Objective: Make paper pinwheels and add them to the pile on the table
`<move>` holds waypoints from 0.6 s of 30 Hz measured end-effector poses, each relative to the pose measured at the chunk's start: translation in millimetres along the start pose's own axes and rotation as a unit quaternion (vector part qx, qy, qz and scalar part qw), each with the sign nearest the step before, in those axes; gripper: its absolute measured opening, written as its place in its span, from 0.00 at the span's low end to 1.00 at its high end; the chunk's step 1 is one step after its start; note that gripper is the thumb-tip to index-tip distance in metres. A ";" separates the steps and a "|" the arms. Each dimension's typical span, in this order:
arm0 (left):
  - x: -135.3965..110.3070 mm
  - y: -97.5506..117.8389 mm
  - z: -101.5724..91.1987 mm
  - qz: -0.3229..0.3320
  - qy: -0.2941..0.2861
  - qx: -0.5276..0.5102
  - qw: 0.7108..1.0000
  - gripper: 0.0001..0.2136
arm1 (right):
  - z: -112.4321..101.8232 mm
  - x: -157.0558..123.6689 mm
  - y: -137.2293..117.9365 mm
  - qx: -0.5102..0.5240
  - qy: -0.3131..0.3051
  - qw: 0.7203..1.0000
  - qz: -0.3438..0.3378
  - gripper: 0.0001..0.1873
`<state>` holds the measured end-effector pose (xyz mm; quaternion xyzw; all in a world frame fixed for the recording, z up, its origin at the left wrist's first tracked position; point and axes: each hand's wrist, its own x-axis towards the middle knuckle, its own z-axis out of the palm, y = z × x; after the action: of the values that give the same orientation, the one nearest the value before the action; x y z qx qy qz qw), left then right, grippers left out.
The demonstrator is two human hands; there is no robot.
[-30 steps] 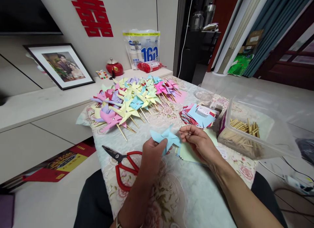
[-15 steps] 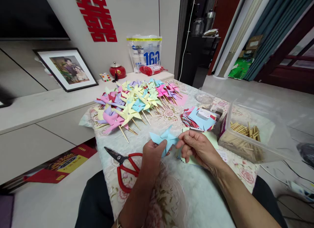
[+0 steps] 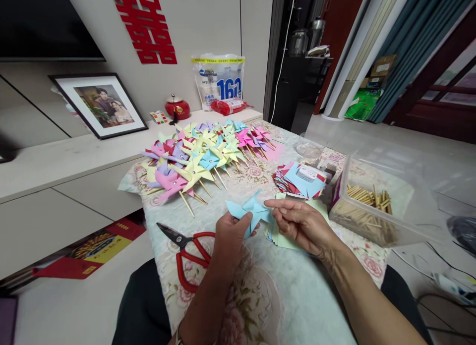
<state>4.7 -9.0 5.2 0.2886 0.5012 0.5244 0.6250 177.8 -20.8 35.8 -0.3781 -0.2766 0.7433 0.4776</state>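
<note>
A light blue paper pinwheel (image 3: 248,208) is held just above the table between both hands. My left hand (image 3: 229,237) pinches its near edge with thumb and fingers closed. My right hand (image 3: 297,222) is closed at the pinwheel's right side, index finger stretched to its centre. Whether it holds a pin I cannot make out. Under my right hand lies a stack of pale green paper squares (image 3: 288,238).
Red-handled scissors (image 3: 188,253) lie left of my left hand. A heap of finished pinwheels on sticks (image 3: 197,156) fills the far table. A pile of cut coloured squares (image 3: 299,181) and a clear box of wooden sticks (image 3: 366,206) stand at the right.
My right hand has shifted left along the pinwheel, its index finger now reaching toward the centre. My left hand keeps its hold; the view has tilted slightly.
</note>
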 end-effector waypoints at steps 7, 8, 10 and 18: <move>0.7 -2.3 0.1 0.000 -0.006 0.016 1.000 0.14 | 1.5 1.1 7.2 -0.062 -0.069 0.996 -0.005 0.17; 0.7 -2.0 0.5 0.000 -0.005 0.015 1.000 0.14 | 1.6 1.7 8.4 -0.074 -0.072 0.995 -0.005 0.15; 0.3 -1.0 1.2 0.000 -0.004 0.010 1.000 0.14 | 1.0 3.2 10.8 -0.092 -0.077 0.993 -0.010 0.13; 0.2 -1.6 -0.1 0.009 -0.023 0.008 1.000 0.12 | -1.1 3.5 12.5 -0.139 -0.110 0.983 -0.035 0.14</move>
<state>5.3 -9.3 3.7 0.3096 0.4881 0.5192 0.6295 171.6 -22.4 24.6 -0.3466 -0.4417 0.7173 0.4125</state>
